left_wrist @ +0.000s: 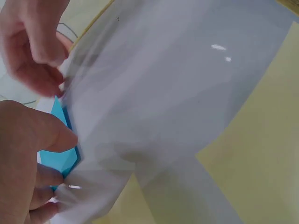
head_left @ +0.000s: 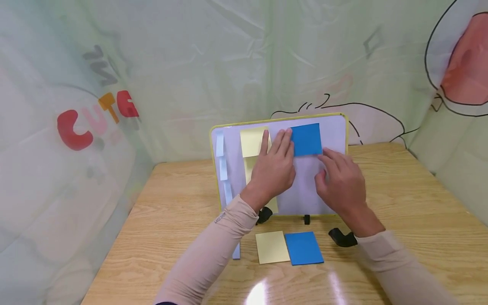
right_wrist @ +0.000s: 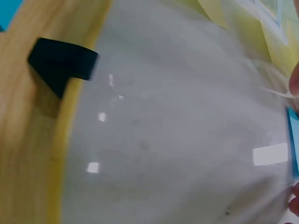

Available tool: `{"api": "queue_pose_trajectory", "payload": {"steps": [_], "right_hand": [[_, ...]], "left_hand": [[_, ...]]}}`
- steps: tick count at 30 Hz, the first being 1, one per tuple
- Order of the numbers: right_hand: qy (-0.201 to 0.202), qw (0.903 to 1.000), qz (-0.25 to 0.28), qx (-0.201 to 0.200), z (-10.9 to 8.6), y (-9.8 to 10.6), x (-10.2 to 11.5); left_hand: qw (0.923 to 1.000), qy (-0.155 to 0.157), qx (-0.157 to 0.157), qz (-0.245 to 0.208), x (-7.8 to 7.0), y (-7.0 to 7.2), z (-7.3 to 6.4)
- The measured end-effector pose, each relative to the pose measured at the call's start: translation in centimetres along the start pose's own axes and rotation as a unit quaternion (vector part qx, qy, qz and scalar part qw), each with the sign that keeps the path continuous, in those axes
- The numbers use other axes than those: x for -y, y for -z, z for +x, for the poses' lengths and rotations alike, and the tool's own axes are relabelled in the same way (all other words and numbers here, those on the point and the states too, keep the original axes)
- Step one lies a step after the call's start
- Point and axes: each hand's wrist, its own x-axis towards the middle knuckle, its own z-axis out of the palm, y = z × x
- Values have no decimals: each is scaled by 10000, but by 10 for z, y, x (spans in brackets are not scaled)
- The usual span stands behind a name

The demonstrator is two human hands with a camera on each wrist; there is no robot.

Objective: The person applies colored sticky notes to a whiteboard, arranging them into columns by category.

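Observation:
A blue sticky note [head_left: 306,140] is on the upper part of a white board [head_left: 305,186] with a yellow frame. My left hand [head_left: 275,167] lies against the board with fingers extended, fingertips at the note's left edge and over a pale yellow sticky note [head_left: 252,142]. At the blue note's lower right corner are the fingertips of my right hand [head_left: 343,180], its fingers loosely bent and thumb apart. In the left wrist view, the blue note [left_wrist: 60,161] shows past the left thumb. The left forearm hides part of the board's lower left.
Light blue strips [head_left: 223,168] run down the board's left side. Before the board lie a pale yellow pad [head_left: 272,247], a blue pad [head_left: 304,248] and a light blue strip pad [head_left: 236,251]. Black feet [head_left: 343,238] jut from under the board onto the wooden table [head_left: 179,190].

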Motion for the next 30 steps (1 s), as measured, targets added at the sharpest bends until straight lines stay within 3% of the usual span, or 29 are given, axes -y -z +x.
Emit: {"api": "queue_pose_trajectory", "payload": {"steps": [7,10,14,17,24,30], "right_hand": [[63,9997,244,-4,-16,-2,3],[63,9993,370,-56,-22,-3,4],[119,9990,435,36,-28,-3,6],[111,9986,489,137,-31,-3,8],[-92,9966,756,302,-44,0,12],[-177,9927,901,778,-55,2,14]], "left_hand": [[9995,-200,-43,-258,7,1,-8],[9957,-396,-448,-706,7,0,-14],[9812,-705,-1240,-1298,2,-2,-26],[9730,-774,-1516,-1557,-6,-4,-39],[9616,-724,-1418,-2236,-27,-13,-74],[9558,-589,-856,-2752,-37,-24,-99]]}}
